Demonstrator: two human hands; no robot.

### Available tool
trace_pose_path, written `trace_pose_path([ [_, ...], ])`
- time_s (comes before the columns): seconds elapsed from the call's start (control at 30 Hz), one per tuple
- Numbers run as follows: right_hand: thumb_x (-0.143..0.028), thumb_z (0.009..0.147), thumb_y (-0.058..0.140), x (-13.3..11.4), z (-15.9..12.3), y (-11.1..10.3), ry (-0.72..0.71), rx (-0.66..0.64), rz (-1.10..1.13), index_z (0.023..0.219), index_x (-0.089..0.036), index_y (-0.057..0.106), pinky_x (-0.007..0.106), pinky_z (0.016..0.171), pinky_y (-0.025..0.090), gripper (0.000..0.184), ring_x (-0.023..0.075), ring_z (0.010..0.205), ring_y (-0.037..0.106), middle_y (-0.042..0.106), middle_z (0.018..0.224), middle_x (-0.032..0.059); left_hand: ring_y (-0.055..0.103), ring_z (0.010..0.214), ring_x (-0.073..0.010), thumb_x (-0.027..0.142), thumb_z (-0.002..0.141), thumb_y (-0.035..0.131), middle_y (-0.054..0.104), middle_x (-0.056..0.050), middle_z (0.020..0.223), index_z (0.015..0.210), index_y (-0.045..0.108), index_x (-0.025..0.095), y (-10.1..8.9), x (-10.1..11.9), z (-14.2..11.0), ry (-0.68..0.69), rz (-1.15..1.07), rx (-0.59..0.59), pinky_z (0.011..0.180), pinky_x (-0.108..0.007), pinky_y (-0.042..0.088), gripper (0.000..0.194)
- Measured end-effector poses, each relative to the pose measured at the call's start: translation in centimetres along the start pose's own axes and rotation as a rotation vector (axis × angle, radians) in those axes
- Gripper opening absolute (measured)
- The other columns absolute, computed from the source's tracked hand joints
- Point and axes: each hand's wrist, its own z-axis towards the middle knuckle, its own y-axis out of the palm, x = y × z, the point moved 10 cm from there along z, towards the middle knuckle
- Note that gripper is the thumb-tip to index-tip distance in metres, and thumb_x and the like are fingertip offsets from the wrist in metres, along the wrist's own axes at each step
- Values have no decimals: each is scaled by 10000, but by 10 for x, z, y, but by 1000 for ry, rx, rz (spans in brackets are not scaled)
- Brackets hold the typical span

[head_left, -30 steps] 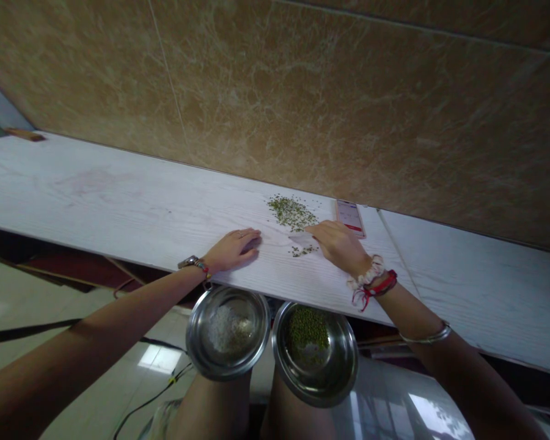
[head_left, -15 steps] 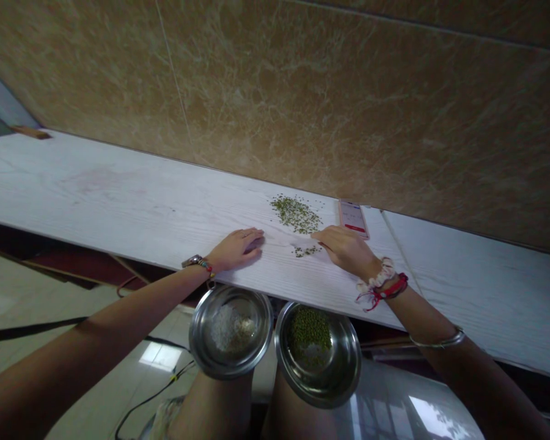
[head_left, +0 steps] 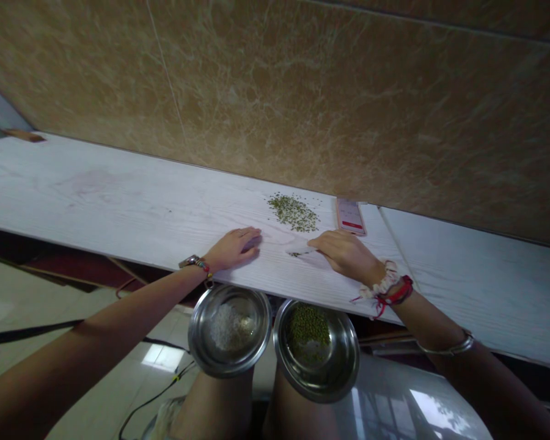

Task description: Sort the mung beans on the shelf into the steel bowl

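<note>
My left hand (head_left: 235, 247) rests on the white wooden tabletop (head_left: 123, 201), palm down, fingers stretched out and holding nothing. My right hand (head_left: 343, 252) is closed around a thin, whitish, see-through piece (head_left: 301, 248), its exact kind unclear. This piece touches the tabletop, and a few green beans (head_left: 295, 254) lie at its lower edge, partly covered. Beyond it spreads a loose patch of small green mung beans (head_left: 294, 212). A steel bowl (head_left: 351, 366) on my right knee has many green beans in it. Another steel bowl (head_left: 197, 354) on my left knee contains whitish grains.
A phone (head_left: 351, 217) with a lit screen lies behind my right hand, close to the brown marbled wall (head_left: 256, 91). A small wooden block (head_left: 25, 134) sits at the far left end. A black cable (head_left: 151, 397) runs over the tiled floor.
My right hand has drawn slightly toward me with the whitish piece, away from the bean patch and onto the few separate beans. My left hand stays in place.
</note>
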Motion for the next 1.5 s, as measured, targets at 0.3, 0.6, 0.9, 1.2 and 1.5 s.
trace_pose_path([
  [0.3, -127, 886, 439, -27, -10, -30, -156, 84, -8, 951, -124, 612, 279, 704, 472, 185, 149, 797, 601, 694, 849, 65, 461, 1231, -237, 362, 871, 387, 537, -129, 1292, 1199, 494, 110, 0, -1, -1, 0, -2, 8, 1018, -389, 382, 427],
  [0.6, -147, 903, 390, -21, -17, -28, -30, 22, -89, 983, -153, 621, 301, 673, 465, 244, 155, 791, 604, 697, 877, 70, 466, 1225, -243, 353, 861, 394, 530, -145, 1297, 1207, 494, 89, -3, 0, -1, -5, -3, 12, 1011, -396, 388, 447],
  [0.9, -119, 883, 416, -19, -21, -33, -47, 64, -75, 976, -132, 619, 291, 694, 478, 224, 154, 803, 610, 699, 867, 72, 465, 1228, -236, 358, 858, 393, 532, -128, 1299, 1205, 501, 108, -2, -1, 0, -10, -7, 10, 1013, -393, 386, 442],
  [1.2, -142, 898, 418, -25, -25, -36, -94, 56, -60, 930, -140, 624, 288, 708, 481, 209, 148, 795, 611, 700, 854, 67, 460, 1232, -234, 360, 866, 385, 527, -125, 1305, 1211, 492, 117, -2, 0, -1, -7, -13, 2, 1014, -394, 384, 436],
  [1.5, -160, 908, 399, -20, -24, -28, -54, 28, -20, 968, -170, 627, 314, 730, 496, 236, 148, 834, 622, 704, 893, 60, 476, 1216, -231, 345, 860, 405, 548, -98, 1284, 1207, 491, 152, -3, 0, -1, 8, -21, 25, 1003, -394, 397, 406],
])
